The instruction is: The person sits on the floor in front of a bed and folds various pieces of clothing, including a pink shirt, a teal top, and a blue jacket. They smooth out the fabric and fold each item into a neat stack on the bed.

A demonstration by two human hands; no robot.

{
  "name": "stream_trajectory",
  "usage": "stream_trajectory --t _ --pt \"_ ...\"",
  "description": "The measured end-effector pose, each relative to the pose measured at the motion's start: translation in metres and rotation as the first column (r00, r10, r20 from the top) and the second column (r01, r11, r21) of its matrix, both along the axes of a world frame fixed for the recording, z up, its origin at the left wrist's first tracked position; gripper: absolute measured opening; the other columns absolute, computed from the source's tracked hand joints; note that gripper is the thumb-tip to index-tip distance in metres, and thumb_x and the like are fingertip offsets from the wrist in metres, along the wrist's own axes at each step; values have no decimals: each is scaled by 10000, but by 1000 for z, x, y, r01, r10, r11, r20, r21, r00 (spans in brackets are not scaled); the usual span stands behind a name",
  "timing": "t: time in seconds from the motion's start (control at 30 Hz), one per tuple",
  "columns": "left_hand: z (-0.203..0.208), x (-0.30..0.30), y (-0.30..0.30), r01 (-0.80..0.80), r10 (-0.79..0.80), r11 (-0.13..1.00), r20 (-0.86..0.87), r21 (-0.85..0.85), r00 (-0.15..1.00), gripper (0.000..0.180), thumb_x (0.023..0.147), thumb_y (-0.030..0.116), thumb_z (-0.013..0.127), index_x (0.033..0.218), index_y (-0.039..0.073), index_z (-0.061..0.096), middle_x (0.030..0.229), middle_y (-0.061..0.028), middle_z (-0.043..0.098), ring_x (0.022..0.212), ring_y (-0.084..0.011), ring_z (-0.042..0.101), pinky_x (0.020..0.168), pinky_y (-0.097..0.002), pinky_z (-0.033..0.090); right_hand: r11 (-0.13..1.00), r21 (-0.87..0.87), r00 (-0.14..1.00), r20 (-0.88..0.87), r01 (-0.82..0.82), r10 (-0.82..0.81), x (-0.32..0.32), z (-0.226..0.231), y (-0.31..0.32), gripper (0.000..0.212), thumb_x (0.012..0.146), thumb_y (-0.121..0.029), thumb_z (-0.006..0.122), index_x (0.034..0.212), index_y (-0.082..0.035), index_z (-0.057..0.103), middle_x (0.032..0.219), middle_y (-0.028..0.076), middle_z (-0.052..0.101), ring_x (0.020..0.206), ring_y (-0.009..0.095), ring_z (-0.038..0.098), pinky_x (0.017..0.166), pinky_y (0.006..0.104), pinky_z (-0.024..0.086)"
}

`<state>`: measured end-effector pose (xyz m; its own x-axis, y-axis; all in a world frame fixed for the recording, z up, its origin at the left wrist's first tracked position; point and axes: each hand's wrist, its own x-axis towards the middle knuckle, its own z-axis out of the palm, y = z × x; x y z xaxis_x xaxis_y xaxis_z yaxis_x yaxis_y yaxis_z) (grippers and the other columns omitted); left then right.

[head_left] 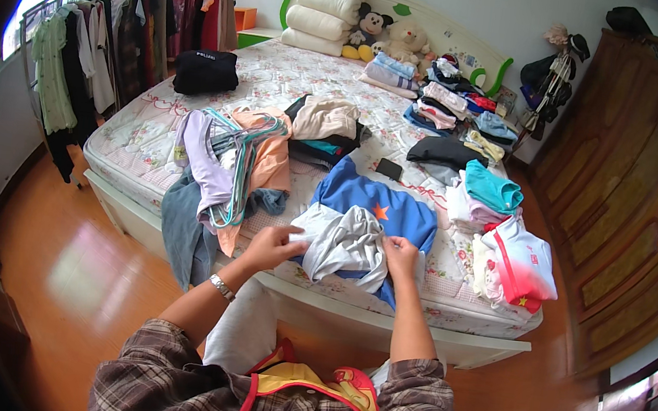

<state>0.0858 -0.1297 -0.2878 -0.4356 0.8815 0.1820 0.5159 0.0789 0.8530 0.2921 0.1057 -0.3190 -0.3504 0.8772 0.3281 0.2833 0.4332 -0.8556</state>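
Note:
Bunched between my two hands is a white garment [338,243], lying over a blue garment [393,210] with an orange star, near the bed's front edge. My left hand [274,246] pinches the white garment's left side. At its right side, my right hand [401,259] has fingers closed on the cloth. Left of them, a heap of hangers [241,165] lies on lilac and peach clothes. Some grey-blue cloth [189,226] hangs from that heap over the bed edge. A black phone [389,168] rests just beyond the blue garment.
Folded clothes [501,189] are stacked along the bed's right side, with a white and red garment [521,264] at the near corner. A black folded garment [207,72] sits at left. A loaded clothes rack [123,20] stands by the window, a wooden wardrobe [615,189] at right.

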Motion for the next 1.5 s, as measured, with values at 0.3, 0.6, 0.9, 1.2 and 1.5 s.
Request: stream_trajectory --t 0.3,0.6,0.9,1.2,1.5 --pt "43 25 63 -28 -43 976 -314 -217 948 515 734 491 697 854 -7 649 659 -130 596 596 -207 569 558 -345 442 799 -400 860 -437 -450 265 20 22 -7 300 832 -58 666 1083 77 571 916 92 661 776 96 614 701 215 490" --pt "55 20 122 256 -190 965 514 -60 836 267 754 231 725 864 -7 674 766 -25 633 660 -109 578 603 -256 452 783 -313 779 -540 -537 318 24 45 -2 327 872 -193 651 1105 26 587 970 33 635 869 76 572 794 206 436" --pt "70 23 120 400 -389 917 215 -5 896 314 855 295 671 701 25 624 618 78 491 545 -29 390 477 -234 315 623 -447 759 -485 -642 434 -11 92 -8 391 762 -82 738 1090 4 543 978 74 619 856 125 590 744 249 483" --pt "79 31 110 305 -323 883 -12 358 946 451 938 294 561 590 33 445 568 49 322 562 -60 277 456 -281 273 965 -74 968 -9 -250 250 -27 70 -30 368 668 -93 732 1005 -46 591 963 145 667 923 257 640 771 368 488" --pt "127 86 52 452 46 801 -793 393 607 196 770 192 660 640 84 561 637 -65 531 569 -258 571 493 -367 449 933 259 933 194 249 -303 -18 77 -32 359 796 -406 596 965 -90 613 860 187 670 836 368 640 688 448 490"
